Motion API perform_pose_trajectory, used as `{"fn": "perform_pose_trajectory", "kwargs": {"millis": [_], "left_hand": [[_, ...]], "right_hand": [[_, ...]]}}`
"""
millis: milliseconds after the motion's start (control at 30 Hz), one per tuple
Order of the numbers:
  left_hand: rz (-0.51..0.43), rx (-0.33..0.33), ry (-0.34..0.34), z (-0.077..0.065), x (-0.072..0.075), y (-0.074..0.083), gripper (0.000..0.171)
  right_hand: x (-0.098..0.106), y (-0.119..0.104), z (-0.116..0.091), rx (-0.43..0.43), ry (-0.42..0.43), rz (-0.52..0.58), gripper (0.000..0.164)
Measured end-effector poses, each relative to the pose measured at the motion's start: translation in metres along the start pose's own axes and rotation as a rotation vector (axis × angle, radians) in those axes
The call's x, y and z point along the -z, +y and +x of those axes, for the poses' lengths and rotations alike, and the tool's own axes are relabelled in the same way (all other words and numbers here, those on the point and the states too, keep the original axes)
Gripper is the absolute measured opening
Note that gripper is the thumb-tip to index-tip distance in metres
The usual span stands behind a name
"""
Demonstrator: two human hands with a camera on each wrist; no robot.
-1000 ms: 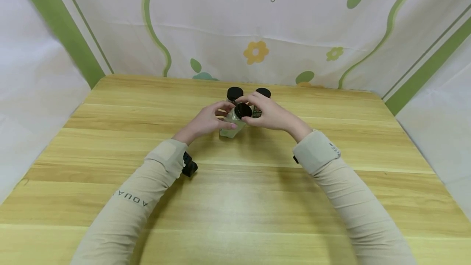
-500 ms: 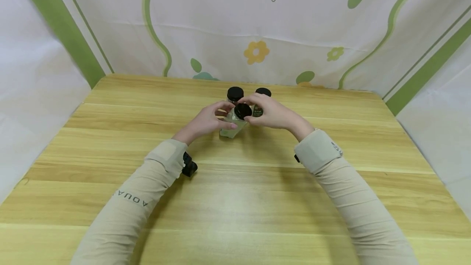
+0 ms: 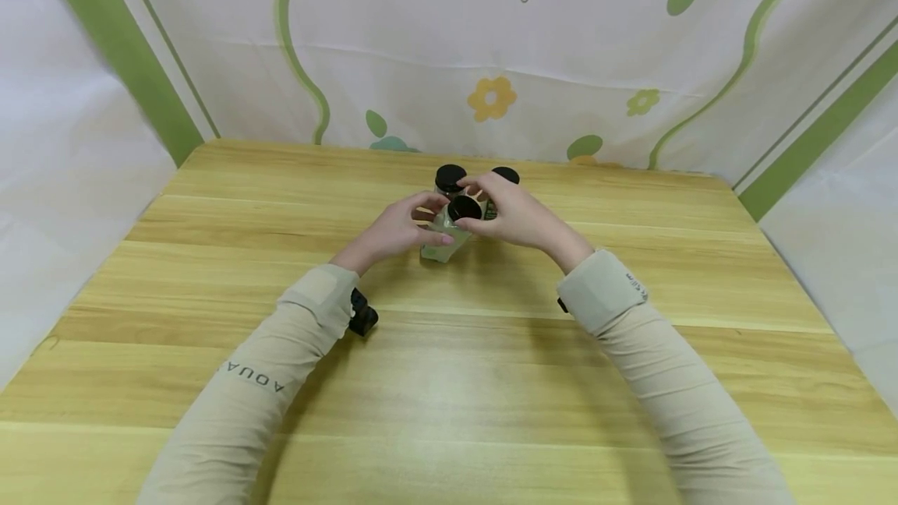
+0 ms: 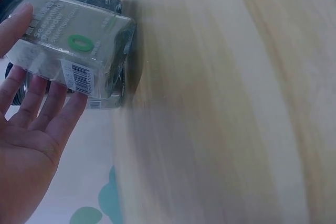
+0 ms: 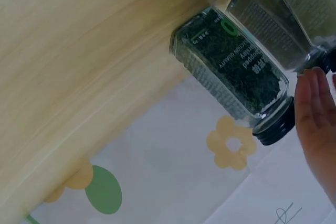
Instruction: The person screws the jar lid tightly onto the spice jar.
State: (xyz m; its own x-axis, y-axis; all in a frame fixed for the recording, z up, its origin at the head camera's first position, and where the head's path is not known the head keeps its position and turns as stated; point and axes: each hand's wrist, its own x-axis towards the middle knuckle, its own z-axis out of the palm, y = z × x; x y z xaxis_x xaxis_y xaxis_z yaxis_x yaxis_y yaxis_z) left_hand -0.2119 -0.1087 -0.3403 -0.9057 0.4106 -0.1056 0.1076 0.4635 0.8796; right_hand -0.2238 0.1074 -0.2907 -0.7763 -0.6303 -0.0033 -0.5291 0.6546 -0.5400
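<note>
In the head view, my left hand [image 3: 393,234] holds a clear, square spice jar [image 3: 438,250] with pale powder, thumb in front and fingers behind. The jar tilts, its black lid [image 3: 464,209] leaning right. My right hand [image 3: 517,214] grips that lid between thumb and fingers. The left wrist view shows the jar's raised lettering, green ring and barcode label [image 4: 81,78]. Just behind stand two more black-lidded jars: a left one [image 3: 450,177] and a parsley jar [image 5: 231,59] on the right, full of dark green flakes and partly hidden by my right hand in the head view.
All of this is near the far edge of a wooden table [image 3: 449,380]. A white curtain [image 3: 421,30] with green and orange prints hangs right behind that edge. A black device [image 3: 362,316] shows at my left cuff.
My right hand's fingers have shifted round the lid, slightly right and then back left. The left hand and its jar keep nearly the same place; the head view has moved very slightly.
</note>
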Motion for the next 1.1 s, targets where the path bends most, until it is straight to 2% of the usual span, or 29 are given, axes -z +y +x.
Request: {"fn": "perform_pose_trajectory", "kwargs": {"millis": [133,267,500,733,933,1100], "left_hand": [[0.002,-0.002,-0.003,-0.0004,-0.0001,0.0002,0.065],[0.003,0.0,0.0,-0.0005,-0.0001,0.0003,0.064],[0.006,0.003,0.004,-0.0002,0.0004,0.0002,0.063],[0.006,0.007,-0.004,0.0021,-0.0003,0.0002,0.066],[0.018,0.008,-0.004,0.0031,-0.0006,0.0007,0.066],[0.027,0.006,-0.011,0.0028,-0.0009,0.0013,0.067]], "right_hand": [[0.0054,0.0003,-0.0019,0.078,-0.056,0.017,0.052],[0.0089,0.0004,-0.003,0.087,-0.09,0.012,0.048],[0.008,0.0023,-0.0022,0.065,-0.077,0.0,0.047],[0.0072,0.0021,-0.0011,0.006,-0.042,-0.047,0.044],[0.0075,0.0027,-0.0021,0.062,-0.066,-0.065,0.052],[0.0084,0.003,-0.0032,0.099,-0.074,-0.068,0.048]]}}
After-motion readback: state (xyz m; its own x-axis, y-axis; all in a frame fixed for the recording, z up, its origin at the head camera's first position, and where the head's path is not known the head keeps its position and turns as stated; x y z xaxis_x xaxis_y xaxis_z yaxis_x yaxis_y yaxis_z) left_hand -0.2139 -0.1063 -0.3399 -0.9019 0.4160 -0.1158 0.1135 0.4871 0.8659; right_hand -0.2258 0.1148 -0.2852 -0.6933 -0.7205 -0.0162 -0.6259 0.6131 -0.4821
